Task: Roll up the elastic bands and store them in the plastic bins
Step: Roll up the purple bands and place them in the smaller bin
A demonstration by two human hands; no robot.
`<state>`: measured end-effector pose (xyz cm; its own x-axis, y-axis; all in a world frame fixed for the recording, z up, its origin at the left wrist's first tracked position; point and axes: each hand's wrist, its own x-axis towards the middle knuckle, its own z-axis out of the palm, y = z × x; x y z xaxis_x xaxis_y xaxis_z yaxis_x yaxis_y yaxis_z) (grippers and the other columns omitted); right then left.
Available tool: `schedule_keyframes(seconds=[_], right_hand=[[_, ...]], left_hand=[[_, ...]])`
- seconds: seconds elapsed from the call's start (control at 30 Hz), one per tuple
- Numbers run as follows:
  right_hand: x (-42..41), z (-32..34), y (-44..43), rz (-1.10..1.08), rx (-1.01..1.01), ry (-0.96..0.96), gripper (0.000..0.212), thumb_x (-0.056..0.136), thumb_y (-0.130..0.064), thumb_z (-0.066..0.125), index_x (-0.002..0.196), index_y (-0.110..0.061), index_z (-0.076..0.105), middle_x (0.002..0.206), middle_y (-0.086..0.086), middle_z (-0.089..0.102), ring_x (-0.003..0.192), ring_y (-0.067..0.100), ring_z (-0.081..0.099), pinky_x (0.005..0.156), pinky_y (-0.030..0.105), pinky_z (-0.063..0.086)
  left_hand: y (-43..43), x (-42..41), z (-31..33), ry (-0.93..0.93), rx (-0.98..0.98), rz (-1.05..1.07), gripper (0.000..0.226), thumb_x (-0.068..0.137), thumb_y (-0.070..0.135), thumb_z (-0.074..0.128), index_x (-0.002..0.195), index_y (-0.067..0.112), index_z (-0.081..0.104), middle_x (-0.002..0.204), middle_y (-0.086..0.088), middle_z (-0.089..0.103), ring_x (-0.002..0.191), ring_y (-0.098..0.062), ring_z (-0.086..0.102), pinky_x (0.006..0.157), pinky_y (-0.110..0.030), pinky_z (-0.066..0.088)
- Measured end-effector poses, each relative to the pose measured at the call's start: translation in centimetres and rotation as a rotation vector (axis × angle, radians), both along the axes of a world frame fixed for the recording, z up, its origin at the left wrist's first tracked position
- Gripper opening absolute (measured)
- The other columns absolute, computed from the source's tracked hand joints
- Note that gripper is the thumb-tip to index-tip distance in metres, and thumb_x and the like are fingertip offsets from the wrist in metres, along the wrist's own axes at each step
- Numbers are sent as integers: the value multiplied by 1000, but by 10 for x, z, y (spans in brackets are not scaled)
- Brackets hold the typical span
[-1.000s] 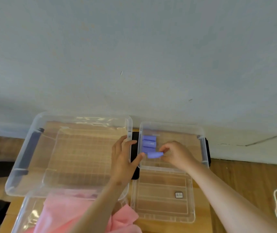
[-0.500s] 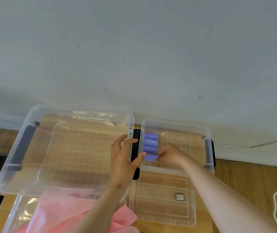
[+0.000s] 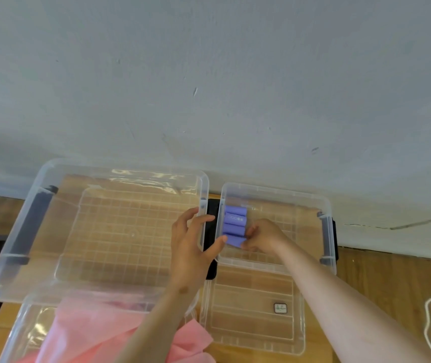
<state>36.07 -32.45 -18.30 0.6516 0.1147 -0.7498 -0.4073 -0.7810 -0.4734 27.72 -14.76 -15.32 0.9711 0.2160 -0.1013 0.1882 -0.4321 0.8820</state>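
- Near left, soft pink fabric (image 3: 99, 334) lies crumpled; near right, one flat ribbed clear lid (image 3: 248, 297) lies on the wooden table (image 3: 392, 284).
- The right hand (image 3: 264, 235) has its grip pinched on the nearest roll (image 3: 235, 241). The left hand (image 3: 190, 247) has a loose grip, its thumb touching the roll's end.
- Four smooth purple rolls (image 3: 235, 220) in all line the left wall of the small clear bin (image 3: 274, 189); one larger clear bin (image 3: 120, 170) stands to the left.

Bare forearms (image 3: 340, 305), bare left hand (image 3: 190, 247) & right hand (image 3: 264, 235).

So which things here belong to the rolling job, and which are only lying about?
Job: purple rolls, small bin, large bin, pink bands, right hand pinching the nearest roll, left hand touching it.
Lying about: clear lid, white cord.
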Motion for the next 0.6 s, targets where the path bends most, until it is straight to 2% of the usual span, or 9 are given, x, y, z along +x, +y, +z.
schedule_keyframes(seconds=[0.07,0.17,0.47,0.6], right_hand=[[0,-1,0,-7,-16,-37,36,73,-8,79,66,-21,46,66,-8,52,61,7,49,53,21,35],[-1,-1,0,7,-41,-72,43,73,-11,79,66,-22,38,66,-9,47,62,9,44,54,24,32],[-4,3,1,82,-51,-131,42,79,-14,75,68,-24,36,69,-12,45,60,2,39,52,21,28],[-3,0,3,161,-102,-177,40,78,-16,73,68,-23,35,72,-8,50,65,11,46,55,24,32]], left_hand=[[0,0,1,0,-6,-1,40,77,30,78,113,37,61,137,19,35,132,4,27,100,-9,24],[0,-1,3,10,-25,-4,40,78,31,78,111,41,60,138,18,35,131,5,27,100,-9,25],[-1,-1,4,12,-13,-7,40,78,30,78,110,44,58,136,25,33,130,7,27,99,-8,25],[-1,0,4,11,-19,-2,39,78,29,78,111,42,60,136,22,35,130,6,28,99,-8,26]])
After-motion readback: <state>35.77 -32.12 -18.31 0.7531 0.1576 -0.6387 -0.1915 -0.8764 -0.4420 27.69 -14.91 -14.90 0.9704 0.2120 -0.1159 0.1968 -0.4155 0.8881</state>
